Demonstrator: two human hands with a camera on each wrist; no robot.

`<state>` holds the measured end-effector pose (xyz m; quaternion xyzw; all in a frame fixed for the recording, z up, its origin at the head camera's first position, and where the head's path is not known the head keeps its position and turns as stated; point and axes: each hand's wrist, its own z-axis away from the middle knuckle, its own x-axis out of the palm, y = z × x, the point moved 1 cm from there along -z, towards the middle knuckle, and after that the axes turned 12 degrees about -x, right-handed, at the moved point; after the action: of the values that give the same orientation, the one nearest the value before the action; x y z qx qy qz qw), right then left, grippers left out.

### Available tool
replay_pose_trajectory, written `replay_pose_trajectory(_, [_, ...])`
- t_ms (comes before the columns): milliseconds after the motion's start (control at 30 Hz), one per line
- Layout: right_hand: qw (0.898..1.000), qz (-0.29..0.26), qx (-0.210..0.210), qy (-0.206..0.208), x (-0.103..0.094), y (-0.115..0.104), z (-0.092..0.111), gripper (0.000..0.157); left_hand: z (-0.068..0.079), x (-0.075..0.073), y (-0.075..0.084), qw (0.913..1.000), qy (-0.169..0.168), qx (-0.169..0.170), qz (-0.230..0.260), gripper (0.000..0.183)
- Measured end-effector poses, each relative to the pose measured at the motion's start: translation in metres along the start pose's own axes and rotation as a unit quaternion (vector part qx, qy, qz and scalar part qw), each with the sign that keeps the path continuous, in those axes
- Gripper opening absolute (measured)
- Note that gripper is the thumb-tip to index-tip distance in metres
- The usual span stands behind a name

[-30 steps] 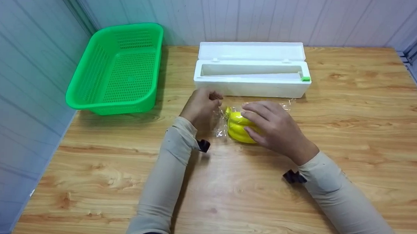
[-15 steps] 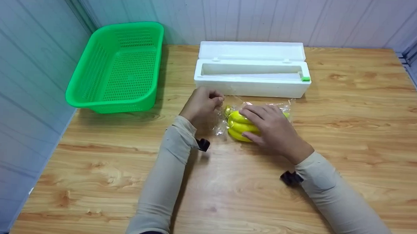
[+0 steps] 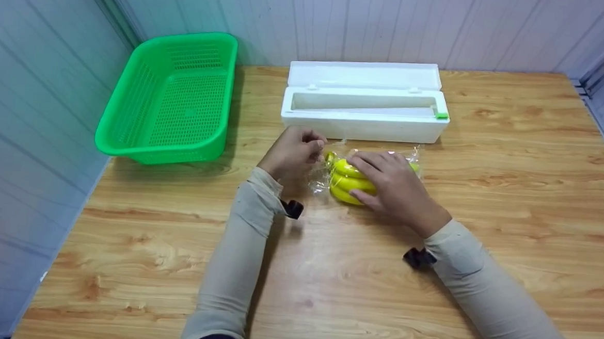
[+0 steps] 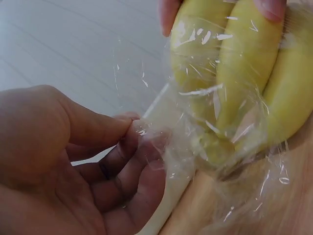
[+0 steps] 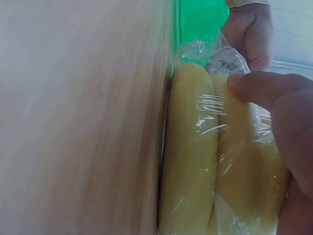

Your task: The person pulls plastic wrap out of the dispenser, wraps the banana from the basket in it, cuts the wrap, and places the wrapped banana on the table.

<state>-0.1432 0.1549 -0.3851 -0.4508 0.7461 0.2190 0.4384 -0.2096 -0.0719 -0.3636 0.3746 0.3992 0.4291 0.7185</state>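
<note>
A bunch of yellow bananas (image 3: 350, 183) lies on the wooden table, covered in clear plastic wrap (image 4: 274, 183). My right hand (image 3: 396, 190) holds the bunch from above, its thumb (image 5: 257, 88) on the near side and the fingers over the far side. At the stem end, my left hand (image 3: 295, 151) pinches an edge of the wrap between thumb and forefinger, as the left wrist view shows. That pinched film stretches toward the stem (image 4: 215, 149), and the left hand's other fingers are curled below it.
Behind the hands stands a long white box (image 3: 363, 126) with its lid raised and a small green piece (image 3: 442, 116) at its right end. A green plastic basket (image 3: 222, 113) sits at the back left. Panelled walls border the table (image 3: 327, 284).
My right hand has shifted slightly on the bananas, and a yellow end now shows beyond its fingers. The left hand has barely moved; a bit of wrap stands up near it.
</note>
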Motion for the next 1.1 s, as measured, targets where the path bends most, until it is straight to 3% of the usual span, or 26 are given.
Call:
replay_pose_trajectory(233, [1.0, 0.006, 0.012, -0.002, -0.002, 0.0, -0.002, 0.06, 0.002, 0.002, 0.007, 0.9998, -0.015, -0.005, 0.014, 0.019])
replay_pose_trajectory(367, [1.0, 0.01, 0.016, -0.001, -0.001, 0.0, -0.003, 0.059, 0.006, 0.006, 0.009, 0.9988, -0.048, 0.004, 0.004, 0.022])
replay_pose_trajectory(567, [1.0, 0.008, 0.013, 0.007, 0.0, 0.001, -0.003, 0.057, 0.01, 0.005, 0.007, 0.9864, -0.13, 0.046, -0.09, 0.042])
replay_pose_trajectory(667, [1.0, 0.008, 0.013, 0.009, 0.001, 0.002, -0.002, 0.057, 0.009, 0.006, 0.005, 0.9778, -0.146, 0.063, -0.137, 0.046])
replay_pose_trajectory(733, [1.0, 0.005, 0.015, 0.009, 0.002, 0.002, -0.001, 0.057, 0.007, 0.007, 0.003, 0.9765, -0.143, 0.066, -0.147, 0.041])
replay_pose_trajectory(867, [1.0, -0.003, 0.017, 0.008, 0.002, 0.002, 0.0, 0.059, 0.003, 0.011, -0.001, 0.9819, -0.131, 0.058, -0.124, 0.032])
replay_pose_trajectory(1100, [1.0, -0.002, 0.022, 0.006, 0.002, 0.002, 0.0, 0.059, -0.001, 0.02, -0.002, 0.9895, -0.106, 0.051, -0.084, 0.032])
